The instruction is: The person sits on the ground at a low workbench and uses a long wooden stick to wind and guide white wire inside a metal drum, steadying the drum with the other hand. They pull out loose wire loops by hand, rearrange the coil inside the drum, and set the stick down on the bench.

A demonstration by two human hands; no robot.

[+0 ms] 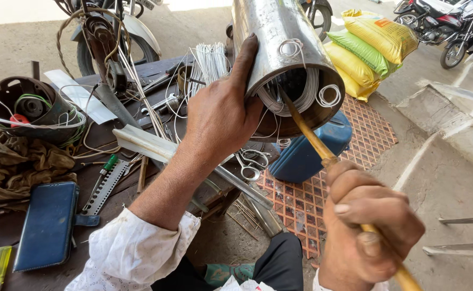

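Note:
My left hand (223,110) grips the side of a shiny steel motor cylinder (279,32), held tilted with its open end toward me. White wire windings (301,94) fill the bore, and small wire loops stick out at the rim. My right hand (368,226) is shut on a long wooden stick (312,137), whose tip reaches into the open end among the windings.
A dark workbench (10,226) at left carries a blue phone case (48,223), a rag (15,164), a black motor housing (29,105), scissors (250,164), metal strips and wire bundles. A blue container (306,153) stands on a patterned mat (312,199). Stacked yellow and green sacks (371,46) and motorcycles (446,24) are behind.

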